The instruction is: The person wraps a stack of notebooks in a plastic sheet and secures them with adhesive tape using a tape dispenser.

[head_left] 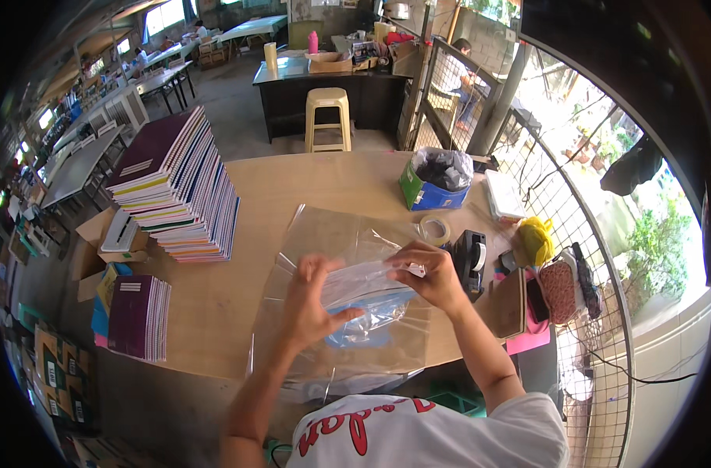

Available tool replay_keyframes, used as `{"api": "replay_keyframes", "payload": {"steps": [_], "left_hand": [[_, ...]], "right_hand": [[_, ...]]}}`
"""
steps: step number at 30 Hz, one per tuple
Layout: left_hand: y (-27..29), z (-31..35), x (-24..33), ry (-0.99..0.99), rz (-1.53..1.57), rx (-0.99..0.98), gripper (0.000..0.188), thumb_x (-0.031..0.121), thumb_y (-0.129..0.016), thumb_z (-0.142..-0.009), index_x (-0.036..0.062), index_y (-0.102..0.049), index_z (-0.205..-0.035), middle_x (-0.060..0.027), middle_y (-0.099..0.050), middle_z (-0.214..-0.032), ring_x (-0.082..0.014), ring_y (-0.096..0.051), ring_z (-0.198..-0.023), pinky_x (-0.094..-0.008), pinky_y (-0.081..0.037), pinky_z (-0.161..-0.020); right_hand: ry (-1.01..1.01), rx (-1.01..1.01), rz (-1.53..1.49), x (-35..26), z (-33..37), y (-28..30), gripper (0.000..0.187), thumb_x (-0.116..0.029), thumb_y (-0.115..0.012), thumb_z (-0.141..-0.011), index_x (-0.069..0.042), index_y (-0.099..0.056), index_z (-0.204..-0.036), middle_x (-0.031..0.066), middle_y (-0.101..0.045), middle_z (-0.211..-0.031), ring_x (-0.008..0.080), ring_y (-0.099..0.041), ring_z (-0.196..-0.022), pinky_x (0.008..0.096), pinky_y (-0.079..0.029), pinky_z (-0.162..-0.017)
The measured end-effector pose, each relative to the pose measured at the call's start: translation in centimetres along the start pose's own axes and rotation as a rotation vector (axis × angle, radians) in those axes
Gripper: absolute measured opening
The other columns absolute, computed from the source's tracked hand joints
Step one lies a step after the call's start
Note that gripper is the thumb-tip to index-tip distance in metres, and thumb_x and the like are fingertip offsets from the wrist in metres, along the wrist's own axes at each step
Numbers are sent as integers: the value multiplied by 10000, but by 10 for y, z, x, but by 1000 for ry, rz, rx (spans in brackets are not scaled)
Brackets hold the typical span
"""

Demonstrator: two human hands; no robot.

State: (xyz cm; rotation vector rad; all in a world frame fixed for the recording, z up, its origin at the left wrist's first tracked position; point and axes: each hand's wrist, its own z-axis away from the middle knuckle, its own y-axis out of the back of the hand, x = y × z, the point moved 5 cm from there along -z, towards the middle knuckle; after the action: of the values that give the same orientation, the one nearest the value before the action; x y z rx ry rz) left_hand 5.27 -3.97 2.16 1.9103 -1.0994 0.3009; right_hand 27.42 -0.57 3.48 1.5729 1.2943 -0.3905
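Note:
On the table in front of me lies a large sheet of clear plastic (324,234), wrinkled and shiny. Over it is a smaller clear plastic bag (363,282), with something flat and blue (359,331) showing beneath or inside it; which, I cannot tell. My left hand (305,304) is at the bag's left side, thumb stretched out and apart from the slightly blurred fingers. With thumb and fingers pinched together, my right hand (430,274) grips the bag's upper right edge.
Tall notebook stack (176,187) and a shorter purple stack (141,316) stand left. A lined box (437,183), tape roll (434,229), black tape dispenser (469,261), brown case (505,304) and yellow bundle (535,240) sit right. A stool (327,117) stands beyond the table (293,171).

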Motion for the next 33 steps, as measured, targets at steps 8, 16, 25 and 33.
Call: {"api": "replay_keyframes", "payload": {"steps": [8, 16, 25, 33], "left_hand": [[-19, 22, -24, 332, 142, -152, 152, 147, -799, -778, 81, -706, -879, -52, -661, -897, -204, -658, -822, -391, -463, -785], [-12, 9, -19, 117, -221, 75, 205, 210, -818, -768, 73, -670, -801, -166, -669, -1105, -275, -668, -961, -426, -442, -923], [-33, 1, -29, 159, 2, -19, 352, 303, -831, -748, 53, -598, -830, -146, -606, -1101, -327, -602, -1079, -454, -493, -834], [-51, -10, -37, 437, -196, -34, 691, 354, -896, -651, 102, -492, -1152, -18, -621, -927, -224, -623, -896, -536, -391, -858]], "right_hand": [[-213, 41, -94, 54, 32, -3, 190, -34, -820, -732, -13, -721, -894, 73, -706, -893, 171, -669, -787, 274, -526, -749], [-81, 250, 146, 65, 17, -9, 159, -28, -831, -704, -50, -734, -828, 167, -628, -1206, 254, -602, -1138, 389, -494, -921], [-161, 362, 188, 65, 11, -18, 183, -109, -851, -623, -75, -725, -751, 165, -595, -1085, 309, -571, -1088, 415, -480, -874], [-151, 315, 214, 64, 8, -21, 212, -107, -850, -628, -37, -719, -780, 153, -590, -1047, 293, -598, -1004, 411, -506, -820]]}}
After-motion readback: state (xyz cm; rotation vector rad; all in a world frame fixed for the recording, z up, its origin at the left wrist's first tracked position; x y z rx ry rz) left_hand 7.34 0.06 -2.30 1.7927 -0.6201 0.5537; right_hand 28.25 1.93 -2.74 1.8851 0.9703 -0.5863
